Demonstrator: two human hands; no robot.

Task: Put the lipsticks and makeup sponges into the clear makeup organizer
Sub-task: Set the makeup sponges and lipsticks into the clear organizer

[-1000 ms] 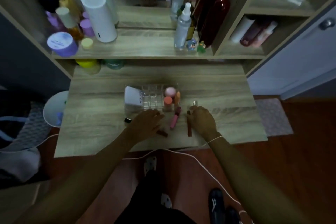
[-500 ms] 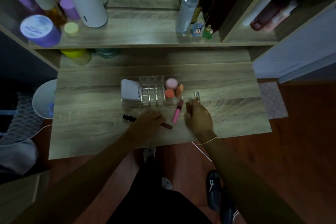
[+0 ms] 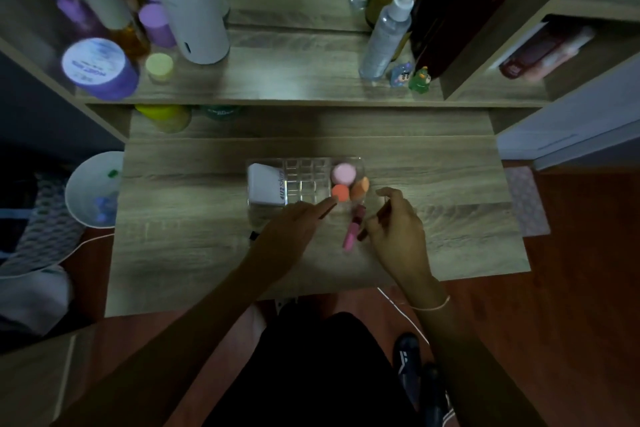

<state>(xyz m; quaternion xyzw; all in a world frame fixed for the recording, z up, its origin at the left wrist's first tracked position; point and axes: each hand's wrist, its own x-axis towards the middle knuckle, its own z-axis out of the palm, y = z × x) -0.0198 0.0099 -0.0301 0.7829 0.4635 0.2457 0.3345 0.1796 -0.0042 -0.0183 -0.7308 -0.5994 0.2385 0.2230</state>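
The clear makeup organizer (image 3: 302, 180) stands mid-table. Its left section holds a white box (image 3: 265, 186). Its right section holds a pink sponge (image 3: 343, 173), a red-orange sponge (image 3: 340, 192) and an orange teardrop sponge (image 3: 360, 188). My left hand (image 3: 292, 230) grips a slim dark red lipstick (image 3: 327, 211) whose tip points at the organizer's front edge. My right hand (image 3: 398, 230) is lifted just right of it, fingers curled around a dark lipstick (image 3: 362, 236) that shows below the thumb. A pink lip gloss (image 3: 353, 229) lies on the table between the hands. A black lipstick (image 3: 254, 236) peeks out left of my left hand.
The wooden table (image 3: 194, 218) ends at a shelf (image 3: 284, 80) with a white cylinder (image 3: 187, 3), a purple jar (image 3: 98, 68) and a spray bottle (image 3: 386, 31). A white bin (image 3: 91, 189) stands left of the table. A white cable (image 3: 398, 305) hangs at the front edge.
My left hand picked the dark red lipstick off the table and moved it up toward the organizer. My right hand closed on the dark lipstick and lifted. The camera moved closer.
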